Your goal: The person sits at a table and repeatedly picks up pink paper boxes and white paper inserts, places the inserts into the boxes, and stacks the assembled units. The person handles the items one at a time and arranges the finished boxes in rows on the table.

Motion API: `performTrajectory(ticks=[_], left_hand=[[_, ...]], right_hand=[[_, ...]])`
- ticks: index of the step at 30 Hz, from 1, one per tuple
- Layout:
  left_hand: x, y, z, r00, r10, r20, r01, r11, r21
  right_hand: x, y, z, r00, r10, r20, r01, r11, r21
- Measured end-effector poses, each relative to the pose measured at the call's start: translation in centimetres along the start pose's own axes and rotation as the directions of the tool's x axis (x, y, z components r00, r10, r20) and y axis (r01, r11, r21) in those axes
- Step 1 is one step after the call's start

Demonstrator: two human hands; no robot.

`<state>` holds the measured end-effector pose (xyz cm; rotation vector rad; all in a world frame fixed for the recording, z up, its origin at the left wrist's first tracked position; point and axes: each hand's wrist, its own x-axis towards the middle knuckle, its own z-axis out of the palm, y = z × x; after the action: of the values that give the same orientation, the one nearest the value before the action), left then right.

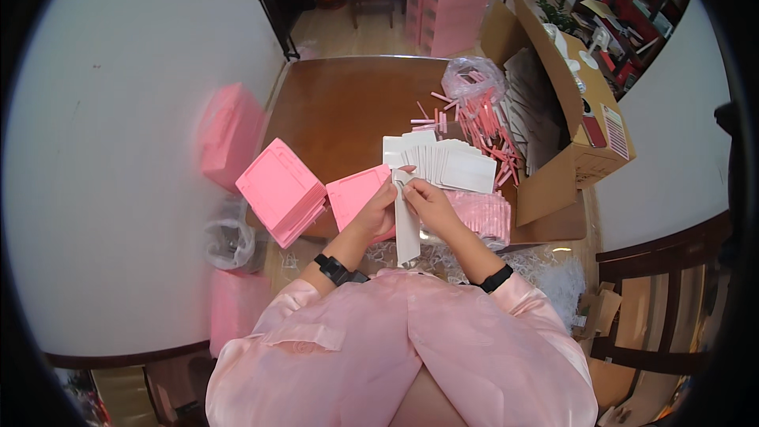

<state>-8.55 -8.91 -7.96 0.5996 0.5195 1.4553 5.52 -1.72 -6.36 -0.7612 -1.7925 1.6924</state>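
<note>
From above, both hands meet over the near edge of the brown table [348,103]. The left hand [379,207] has its fingers curled shut around a pink card [357,194] and also pinches the top of a long white strip [406,229], which hangs down toward the person's lap. The right hand [427,199] is closed too, fingertips nipping the strip's upper end just beside the left thumb.

A stack of pink cards [281,190] overhangs the table's left edge. Just beyond the hands lies a fanned row of white cards [447,162], with loose pink sticks [482,122] scattered behind it. An open cardboard box [561,103] crowds the right edge. The far left half of the tabletop lies bare, well apart from the hands.
</note>
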Motion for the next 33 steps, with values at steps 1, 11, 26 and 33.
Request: performTrajectory(ticks=[1, 11, 26, 33], left_hand=[[-0.3, 0.0, -0.1, 1.0, 0.002, -0.012, -0.002, 1.0, -0.01], [-2.1, 4.8, -5.6, 0.862, 0.322, -0.392, -0.314, 0.945, 0.086], [-0.5, 4.5, -7.4, 0.593, 0.369, -0.715, 0.226, 0.777, 0.588], [0.5, 3.0, -9.9, 0.556, 0.283, -0.782, 0.4, 0.733, 0.55]], right_hand=[[-0.2, 0.1, 0.1, 0.999, 0.03, 0.015, -0.03, 0.999, 0.011], [-3.5, 1.0, -1.9, 0.875, 0.09, 0.475, 0.073, 0.947, -0.313], [-4.0, 4.4, 2.0, 0.95, 0.302, 0.08, -0.262, 0.909, -0.325], [-3.2, 6.0, 5.2, 0.943, 0.329, -0.053, -0.333, 0.934, -0.125]])
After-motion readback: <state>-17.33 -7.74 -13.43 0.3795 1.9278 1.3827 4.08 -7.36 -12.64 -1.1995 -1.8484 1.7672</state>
